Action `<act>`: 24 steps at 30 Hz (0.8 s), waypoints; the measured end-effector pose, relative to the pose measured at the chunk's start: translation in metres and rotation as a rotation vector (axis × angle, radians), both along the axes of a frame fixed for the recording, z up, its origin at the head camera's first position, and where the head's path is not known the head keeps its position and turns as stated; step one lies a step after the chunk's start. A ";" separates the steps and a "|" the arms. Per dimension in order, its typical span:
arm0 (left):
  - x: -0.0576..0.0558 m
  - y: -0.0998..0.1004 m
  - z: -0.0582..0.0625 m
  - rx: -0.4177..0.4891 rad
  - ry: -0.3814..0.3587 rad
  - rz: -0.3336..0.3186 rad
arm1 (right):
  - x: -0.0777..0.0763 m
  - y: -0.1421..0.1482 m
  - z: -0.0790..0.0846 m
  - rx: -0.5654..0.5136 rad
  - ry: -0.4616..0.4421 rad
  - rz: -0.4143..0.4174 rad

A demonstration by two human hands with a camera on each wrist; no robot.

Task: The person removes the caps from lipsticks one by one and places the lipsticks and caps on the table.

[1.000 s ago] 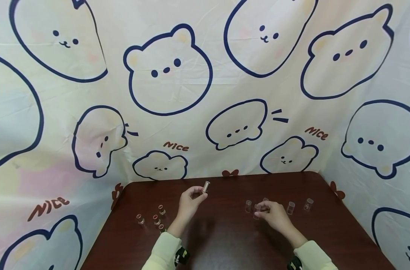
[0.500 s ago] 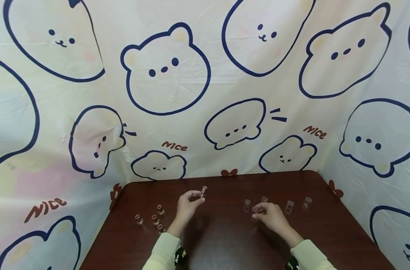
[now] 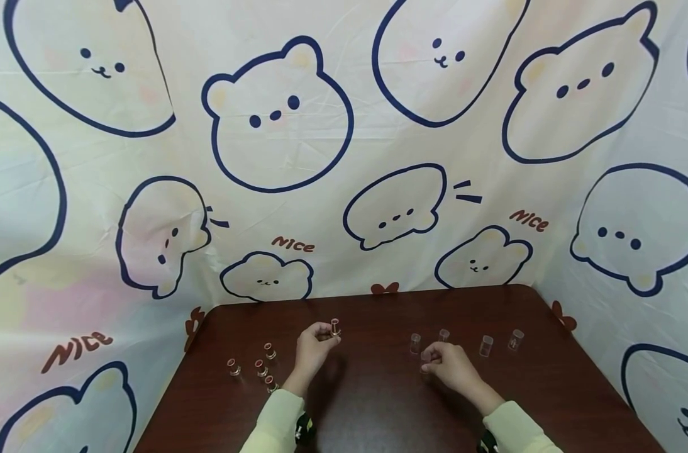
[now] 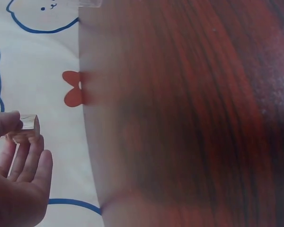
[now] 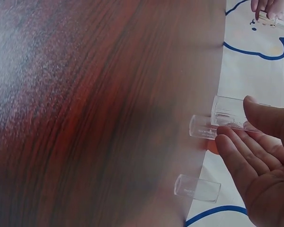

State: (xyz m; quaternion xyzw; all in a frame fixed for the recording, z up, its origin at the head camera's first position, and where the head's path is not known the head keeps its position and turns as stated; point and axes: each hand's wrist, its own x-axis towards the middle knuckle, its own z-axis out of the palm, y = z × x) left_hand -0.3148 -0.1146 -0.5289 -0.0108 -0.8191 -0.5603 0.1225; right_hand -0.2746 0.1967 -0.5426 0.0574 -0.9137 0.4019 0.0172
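My left hand (image 3: 314, 346) pinches a small clear tube with a copper-coloured ring (image 3: 335, 327) between thumb and fingers, ring end up, above the table. In the left wrist view the tube's clear end (image 4: 29, 124) pokes out past the thumb. On the right, my right hand (image 3: 453, 366) pinches a clear hollow cylinder (image 5: 228, 111) with faint lettering. In the head view its fingers cover most of that cylinder. Two like cylinders stand just beyond this hand, one clear cylinder (image 3: 415, 343) at left and another clear cylinder (image 3: 444, 335) behind.
Several matching copper-ringed tubes (image 3: 261, 368) stand on the left part of the dark wooden table (image 3: 372, 402). Two more clear cylinders, the nearer cylinder (image 3: 486, 345) and the farther cylinder (image 3: 516, 340), stand on the right. A printed curtain (image 3: 332, 145) hangs behind and at both sides.
My left hand has lowered slightly, and the tube in it has gone from leaning to nearly upright. My right hand has moved a little left with its cylinder.
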 end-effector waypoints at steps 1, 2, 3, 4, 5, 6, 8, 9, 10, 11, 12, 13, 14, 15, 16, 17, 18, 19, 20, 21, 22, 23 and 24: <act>0.000 0.000 -0.002 -0.006 0.001 0.004 | 0.000 -0.001 0.000 0.004 0.002 0.003; -0.001 0.000 -0.003 -0.011 0.000 0.007 | 0.000 -0.001 -0.001 0.009 0.003 0.006; -0.001 0.000 -0.004 -0.017 -0.002 0.011 | 0.000 -0.001 -0.002 0.014 0.004 0.008; -0.001 0.001 -0.006 -0.021 -0.002 0.011 | 0.000 -0.002 -0.002 0.019 0.001 0.011; -0.001 0.001 -0.007 -0.023 -0.006 0.014 | 0.000 -0.002 -0.003 0.022 -0.004 0.014; -0.002 0.001 -0.008 -0.025 -0.008 0.016 | 0.000 -0.003 -0.003 0.026 -0.007 0.017; -0.002 0.000 -0.010 -0.023 -0.016 0.016 | -0.001 -0.003 -0.004 0.033 -0.011 0.023; -0.002 0.000 -0.011 -0.023 -0.018 0.015 | -0.001 -0.003 -0.004 0.036 -0.013 0.025; -0.002 0.000 -0.012 -0.021 -0.023 0.013 | -0.001 -0.002 -0.004 0.037 -0.012 0.028; -0.002 0.000 -0.012 -0.020 -0.026 0.012 | -0.001 -0.002 -0.005 0.042 -0.010 0.032; -0.002 0.000 -0.013 -0.020 -0.030 0.012 | -0.001 -0.002 -0.006 0.047 -0.005 0.036; -0.002 0.000 -0.014 -0.020 -0.034 0.010 | -0.001 -0.002 -0.006 0.050 -0.001 0.038; -0.002 -0.001 -0.014 -0.023 -0.034 0.008 | -0.001 -0.002 -0.007 0.054 0.002 0.040; -0.002 -0.001 -0.015 -0.025 -0.040 0.010 | -0.001 -0.002 -0.008 0.055 0.003 0.041; -0.002 -0.001 -0.015 -0.028 -0.042 0.009 | -0.001 -0.001 -0.009 0.057 0.004 0.044; -0.002 -0.001 -0.016 -0.031 -0.042 0.010 | -0.001 -0.001 -0.010 0.060 0.003 0.045; -0.002 -0.001 -0.017 -0.034 -0.045 0.011 | 0.000 -0.001 -0.010 0.058 0.000 0.044; -0.002 -0.001 -0.017 -0.034 -0.049 0.013 | 0.000 -0.001 -0.011 0.055 -0.005 0.043; -0.003 0.000 -0.017 -0.036 -0.051 0.014 | 0.000 -0.001 -0.012 0.057 -0.008 0.043; -0.003 0.000 -0.018 -0.038 -0.054 0.015 | 0.001 -0.001 -0.013 0.059 -0.015 0.042; -0.003 0.000 -0.018 -0.040 -0.054 0.015 | 0.001 -0.001 -0.013 0.061 -0.020 0.043; -0.003 0.000 -0.018 -0.043 -0.060 0.017 | 0.002 -0.001 -0.014 0.063 -0.028 0.044; -0.003 0.001 -0.019 -0.046 -0.065 0.018 | 0.002 -0.001 -0.015 0.063 -0.037 0.045</act>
